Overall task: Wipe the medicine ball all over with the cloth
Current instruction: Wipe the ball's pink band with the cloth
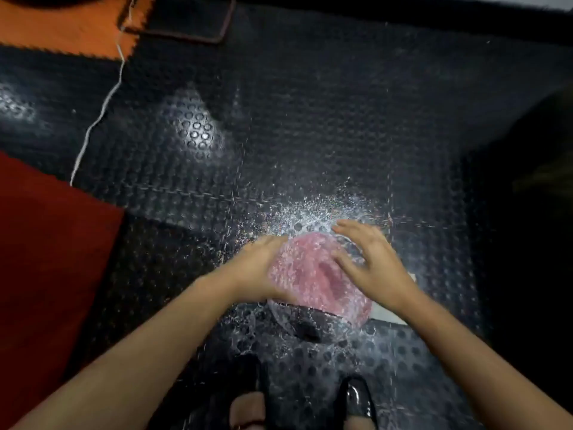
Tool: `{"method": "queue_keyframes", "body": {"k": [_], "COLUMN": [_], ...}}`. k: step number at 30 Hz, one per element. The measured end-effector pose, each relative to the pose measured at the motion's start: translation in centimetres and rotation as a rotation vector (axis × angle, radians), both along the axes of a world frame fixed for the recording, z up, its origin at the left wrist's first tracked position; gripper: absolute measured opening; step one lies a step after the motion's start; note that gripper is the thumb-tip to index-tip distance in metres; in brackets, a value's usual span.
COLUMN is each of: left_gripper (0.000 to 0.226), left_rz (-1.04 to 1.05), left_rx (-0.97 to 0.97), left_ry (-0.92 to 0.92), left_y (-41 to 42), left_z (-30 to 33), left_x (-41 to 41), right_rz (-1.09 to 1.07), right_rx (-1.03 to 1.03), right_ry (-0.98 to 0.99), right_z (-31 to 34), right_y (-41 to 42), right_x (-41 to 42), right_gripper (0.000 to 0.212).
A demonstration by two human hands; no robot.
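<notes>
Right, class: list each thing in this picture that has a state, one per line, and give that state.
medicine ball: pink, on the floor, held between both hands, image blurred
left hand: open, flat against the ball's left side
right hand: open, fingers spread over the ball's right side
rubber floor: black, studded, speckled white around the ball
cloth: cannot tell

Both hands (pixel 313 268) on pink medicine ball (pixel 310 274), studded black floor (pixel 310 119)

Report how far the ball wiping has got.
Done: nothing shows as wiped, the pink medicine ball looks speckled. In hand: left hand and right hand rest on its sides. No cloth is clearly visible, only a pale edge beside it. Left: the whole wipe.
</notes>
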State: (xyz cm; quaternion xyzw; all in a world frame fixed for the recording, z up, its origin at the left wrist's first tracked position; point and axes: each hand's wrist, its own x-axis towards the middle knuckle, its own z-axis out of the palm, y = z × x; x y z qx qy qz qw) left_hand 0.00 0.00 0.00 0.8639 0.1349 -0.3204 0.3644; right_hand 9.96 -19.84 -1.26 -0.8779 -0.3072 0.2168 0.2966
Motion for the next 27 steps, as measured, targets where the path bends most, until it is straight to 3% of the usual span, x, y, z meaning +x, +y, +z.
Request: {"method": "queue_keyframes", "body": {"k": [4, 8, 13, 18, 20, 22, 24, 27], "left_gripper": [0.118, 0.110, 0.097, 0.079, 0.082, 0.091, 0.105, 0.122], "left_rz": [-0.056, 0.010, -0.072, -0.126, -0.132, -0.141, -0.161, -0.141], "left_rx": [0.040, 0.212, 0.143, 0.128, 0.120, 0.138, 0.164, 0.181], "left_ry": [0.021, -0.214, -0.284, -0.310, -0.309, -0.288, -0.274, -0.261], "left_y": [-5.2, -6.8, -5.5, -5.0, -5.1, -5.2, -5.4, -5.4], "left_z": [-4.3, -7.0, -6.6, -6.9, -7.2, -7.0, -7.0, -7.5], "left_x": [-1.9, -1.2, 1.2, 0.8, 0.6, 0.2, 0.2, 1.1], "right_rz": [0.012, -0.033, -0.100, -0.107, -0.074, -0.220, -0.499, -0.651], "right_rx": [-0.014, 0.084, 0.117, 0.044, 0.154, 0.317, 0.370, 0.106], "right_ry": [-0.007, -0.125, -0.184, -0.119, -0.039, 0.132, 0.149, 0.029], "right_z": [-5.5, -8.6, -9.3, -8.6, -8.1, -7.6, -8.9, -14.0], "right_y": [-3.0, -3.8, -3.1, -2.3, -2.4, -3.8, -6.2, -10.7], "right_x": [-3.7, -3.8, -3.2, -2.8, -2.3, -1.9, -1.0, 0.1], "right_gripper": [0.057, 0.055, 0.050, 0.050, 0.046, 0.038, 0.031, 0.027]}}
